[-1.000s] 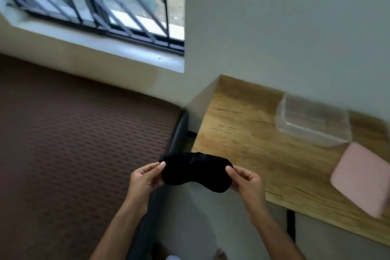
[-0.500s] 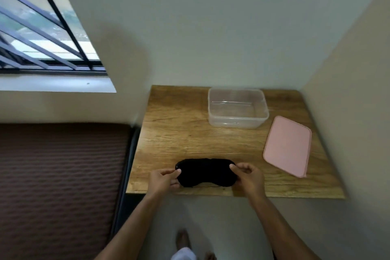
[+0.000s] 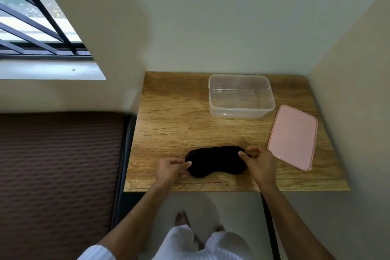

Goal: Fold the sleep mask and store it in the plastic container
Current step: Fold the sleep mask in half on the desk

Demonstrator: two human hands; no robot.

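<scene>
A black sleep mask (image 3: 215, 160) lies flat and spread out near the front edge of the wooden table (image 3: 168, 116). My left hand (image 3: 172, 170) pinches its left end between thumb and fingers. My right hand (image 3: 258, 161) pinches its right end. A clear plastic container (image 3: 240, 96) stands without its lid at the back of the table, with nothing inside. Its pink lid (image 3: 293, 136) lies flat to the right of the mask, below the container.
The table sits in a corner, with walls behind and to the right. A brown ribbed mattress (image 3: 59, 175) adjoins the table's left side. A barred window (image 3: 31, 27) is at the upper left. My feet (image 3: 183, 218) show on the floor below the table's front edge.
The mask went from held in the air beside the table to lying on the tabletop. The view swung right to face the table. Both hands keep hold of the mask's ends.
</scene>
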